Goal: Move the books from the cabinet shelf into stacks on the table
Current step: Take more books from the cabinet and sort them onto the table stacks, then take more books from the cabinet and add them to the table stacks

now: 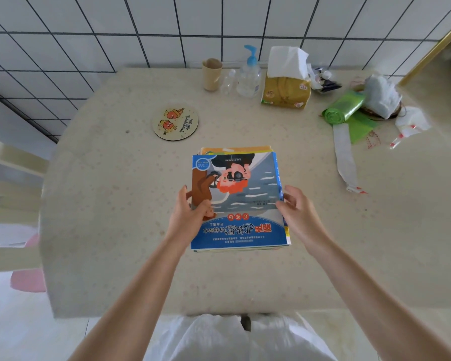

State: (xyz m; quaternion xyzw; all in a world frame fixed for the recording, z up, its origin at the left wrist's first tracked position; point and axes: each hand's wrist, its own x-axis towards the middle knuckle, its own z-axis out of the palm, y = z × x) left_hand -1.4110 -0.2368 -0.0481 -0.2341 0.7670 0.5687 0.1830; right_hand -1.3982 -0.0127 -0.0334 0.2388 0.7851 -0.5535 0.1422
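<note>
A stack of books (245, 194) lies in the middle of the beige table (115, 217). Its top book has a blue cover with a cartoon child and brown animal, printed upside down to me. A yellow-orange book edge (235, 149) shows at the far end beneath it. My left hand (190, 212) grips the stack's left edge, thumb on the cover. At the right edge is my right hand (294, 209), fingertips touching the side of the stack, fingers spread. The cabinet shelf is out of view.
A round cartoon coaster (175, 122) lies beyond the stack to the left. Along the tiled wall stand a paper cup (212, 74), a pump bottle (249, 74) and a tissue pack (287, 84). A green bag roll (344, 106) and wrappers lie at right. A chair (8, 178) stands left.
</note>
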